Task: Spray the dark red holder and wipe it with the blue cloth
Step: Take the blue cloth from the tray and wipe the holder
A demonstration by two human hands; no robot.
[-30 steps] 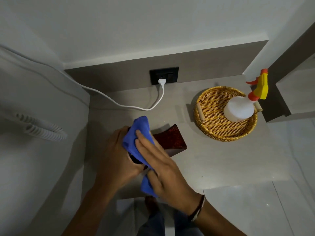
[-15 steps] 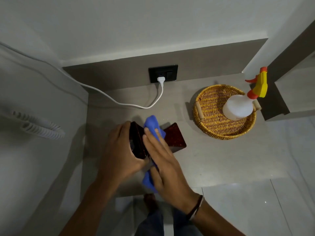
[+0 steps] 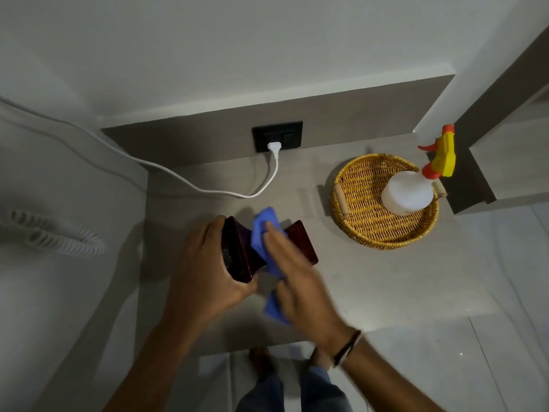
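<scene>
- The scene is dim and grey, with soft shadows.
- The right hand [image 3: 300,281] is smeared by motion blur (fingers most of all).
- The wicker basket [image 3: 361,230] casts a faint shadow to its left.
- Wall lines bow near the wide-angle edges.

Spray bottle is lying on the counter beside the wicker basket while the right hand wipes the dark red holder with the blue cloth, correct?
Not quite. The head view shows the spray bottle standing inside the wicker basket, not on the counter beside it. The rest holds: the right hand presses the blue cloth on the dark red holder, which the left hand steadies.
</scene>
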